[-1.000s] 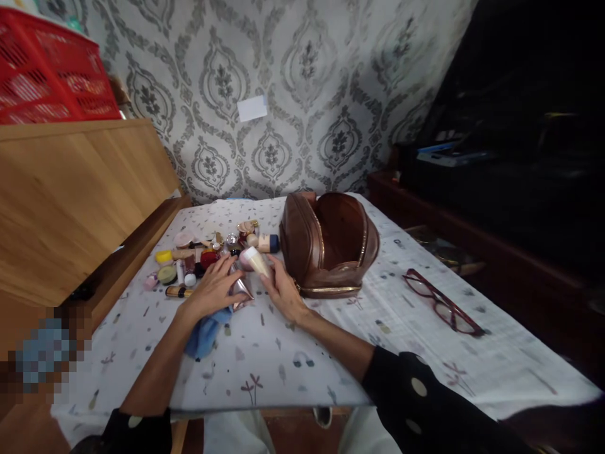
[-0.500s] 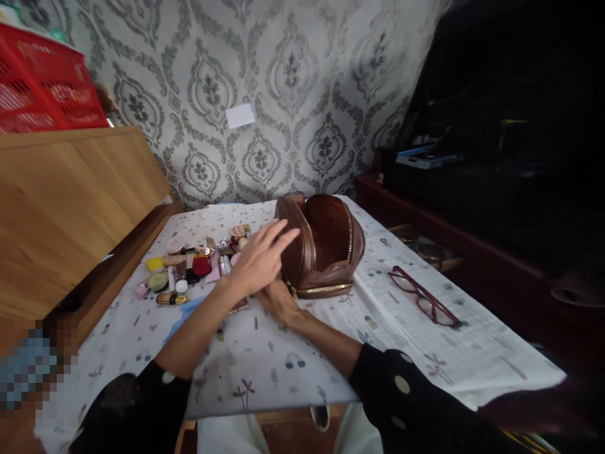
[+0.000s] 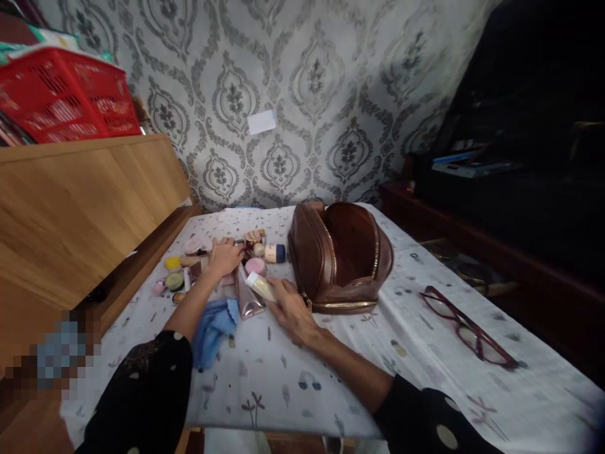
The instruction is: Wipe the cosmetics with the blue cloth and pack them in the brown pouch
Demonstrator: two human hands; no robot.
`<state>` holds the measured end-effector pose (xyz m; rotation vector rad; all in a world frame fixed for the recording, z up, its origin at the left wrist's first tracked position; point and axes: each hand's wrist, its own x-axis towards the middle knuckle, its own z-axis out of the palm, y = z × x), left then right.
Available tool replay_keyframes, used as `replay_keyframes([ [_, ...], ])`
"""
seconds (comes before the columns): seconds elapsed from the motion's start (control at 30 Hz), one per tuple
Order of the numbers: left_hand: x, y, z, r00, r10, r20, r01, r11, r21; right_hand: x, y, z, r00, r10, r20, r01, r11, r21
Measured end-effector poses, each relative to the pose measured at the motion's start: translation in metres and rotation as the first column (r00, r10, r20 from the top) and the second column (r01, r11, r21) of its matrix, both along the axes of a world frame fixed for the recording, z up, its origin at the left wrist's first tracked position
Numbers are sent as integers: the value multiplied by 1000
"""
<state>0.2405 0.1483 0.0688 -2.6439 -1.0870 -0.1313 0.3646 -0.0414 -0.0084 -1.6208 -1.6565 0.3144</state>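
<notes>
My right hand (image 3: 293, 310) is closed around a pale yellow tube with a white cap (image 3: 261, 286), just left of the brown bag (image 3: 307, 252). The bag stands unzipped, its top gaping. My left hand (image 3: 225, 257) reaches over a cluster of cosmetics, its fingers bent down and their tips hidden among the items. Close to the hands lie a clear pinkish pouch (image 3: 248, 299), a round pink container (image 3: 256, 266) and a cream bottle with a dark blue cap (image 3: 275, 253). A blue cloth (image 3: 215, 331) lies crumpled below my left forearm.
Dark red glasses (image 3: 467, 328) rest on the patterned tablecloth (image 3: 283, 384) at right. Left of my hand are a yellow item (image 3: 172, 262) and a green round jar (image 3: 174, 280). A red basket (image 3: 80, 94) sits on wooden furniture (image 3: 94, 195); the wallpapered wall is behind.
My hands, close together beside the bag before, are now apart. The left has moved left over the cosmetics; the right now shows the pale tube. The view has shifted slightly.
</notes>
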Motion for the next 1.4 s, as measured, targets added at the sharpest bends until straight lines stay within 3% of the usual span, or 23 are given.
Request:
replay_keyframes([
  [0.3,-5,66,13,986,167,-3,-167,986,25,2,0,-1,1000,-1,-21,1,1000,1],
  [0.5,-15,78,22,938,336,90,-343,935,89,4,2,-3,998,21,-58,-19,999,30],
  [0.67,-41,84,29,888,449,101,-456,888,54,5,4,-7,995,29,-99,-23,998,60],
  [0.87,-74,79,34,912,408,51,-409,913,9,5,7,-10,993,29,-111,-21,997,70],
  [1.0,-86,71,30,917,394,58,-394,919,-18,5,8,-11,994,14,-109,-5,996,85],
  [1.13,-97,62,25,952,302,43,-296,950,-100,4,8,-11,997,-2,-78,9,995,97],
  [1.27,-102,51,19,964,257,62,-249,962,-109,0,8,-10,999,-41,14,39,994,98],
  [1.4,-91,34,14,953,270,135,-269,963,-21,-3,7,-11,991,-64,116,53,994,93],
])
